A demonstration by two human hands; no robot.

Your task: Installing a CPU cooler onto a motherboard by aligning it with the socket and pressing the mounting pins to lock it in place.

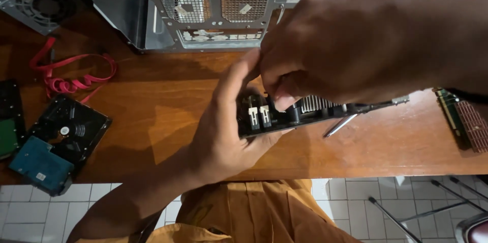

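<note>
My left hand grips the near end of a dark circuit board, held edge-on above the wooden table. The board carries a ribbed metal heat sink and a small metal bracket at its far right end. My right hand comes down from above, its fingers pinching a part on the board's upper side beside the heat sink. What the fingertips hold is hidden.
An open metal computer case lies at the table's back. A red cable, two hard drives and a fan unit sit at left. A screwdriver shaft and another card lie at right. Tiled floor below.
</note>
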